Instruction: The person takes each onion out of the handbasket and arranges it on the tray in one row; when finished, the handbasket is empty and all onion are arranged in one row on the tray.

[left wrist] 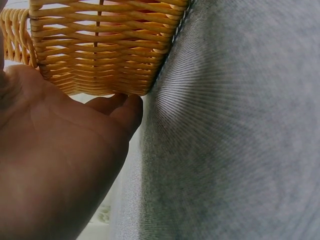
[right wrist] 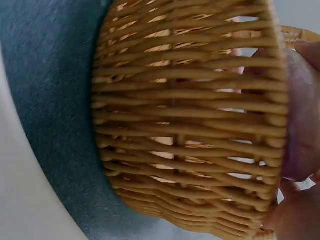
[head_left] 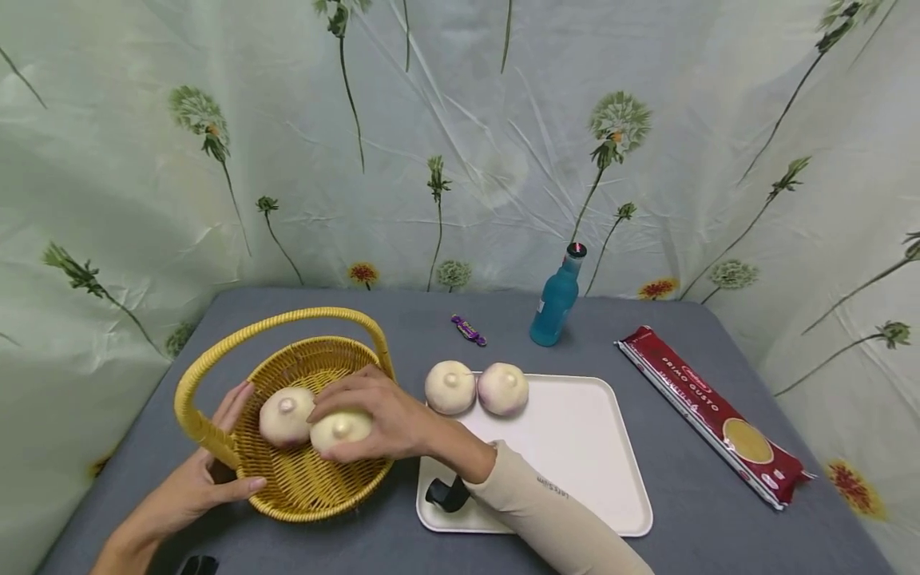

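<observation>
A yellow wicker basket (head_left: 316, 505) with a tall arched handle stands at the left of the table. At its left side my left hand (head_left: 190, 479) holds it around the foot of the handle, thumb at the near rim and fingers spread along the outside. My right hand (head_left: 384, 419) grips a white turnip (head_left: 341, 430) over the right part of the basket. In the right wrist view this turnip (right wrist: 302, 120) shows purple, just beyond the rim. Another turnip (head_left: 286, 417) lies inside the basket, left of the held one.
Two more turnips, one left (head_left: 450, 387) and one right (head_left: 503, 390), sit at the back left of a white tray (head_left: 575, 447), which my right forearm crosses. Behind are a purple-wrapped candy (head_left: 469, 330) and a blue bottle (head_left: 556, 307). A red spaghetti pack (head_left: 707, 411) lies at the right.
</observation>
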{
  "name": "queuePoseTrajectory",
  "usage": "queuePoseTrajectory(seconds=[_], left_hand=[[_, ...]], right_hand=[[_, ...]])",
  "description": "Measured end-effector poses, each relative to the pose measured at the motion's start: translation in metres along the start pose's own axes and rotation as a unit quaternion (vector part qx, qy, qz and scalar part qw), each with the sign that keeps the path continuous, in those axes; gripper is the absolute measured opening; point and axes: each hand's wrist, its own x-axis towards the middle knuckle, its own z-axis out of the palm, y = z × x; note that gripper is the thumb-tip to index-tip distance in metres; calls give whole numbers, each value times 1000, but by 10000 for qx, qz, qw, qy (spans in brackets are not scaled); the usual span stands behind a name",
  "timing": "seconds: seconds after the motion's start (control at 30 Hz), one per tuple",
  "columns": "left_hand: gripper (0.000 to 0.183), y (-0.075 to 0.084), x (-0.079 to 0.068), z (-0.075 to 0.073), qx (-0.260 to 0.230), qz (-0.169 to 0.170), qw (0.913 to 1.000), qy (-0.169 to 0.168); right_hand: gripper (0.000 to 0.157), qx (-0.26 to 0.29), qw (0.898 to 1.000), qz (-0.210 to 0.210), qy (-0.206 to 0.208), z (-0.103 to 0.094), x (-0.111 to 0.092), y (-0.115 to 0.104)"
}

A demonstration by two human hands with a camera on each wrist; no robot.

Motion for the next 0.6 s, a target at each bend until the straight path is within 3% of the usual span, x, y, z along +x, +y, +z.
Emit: queuePoseTrajectory(seconds=[0.43,0.6], left_hand=[[113,-1,0,0,86,153,9998,34],[112,-1,0,0,66,146,9999,53]], right_hand=[[33,-156,9985,-77,521,-12,-17,-15],[32,103,9979,63,630,-19,-26,-20]])
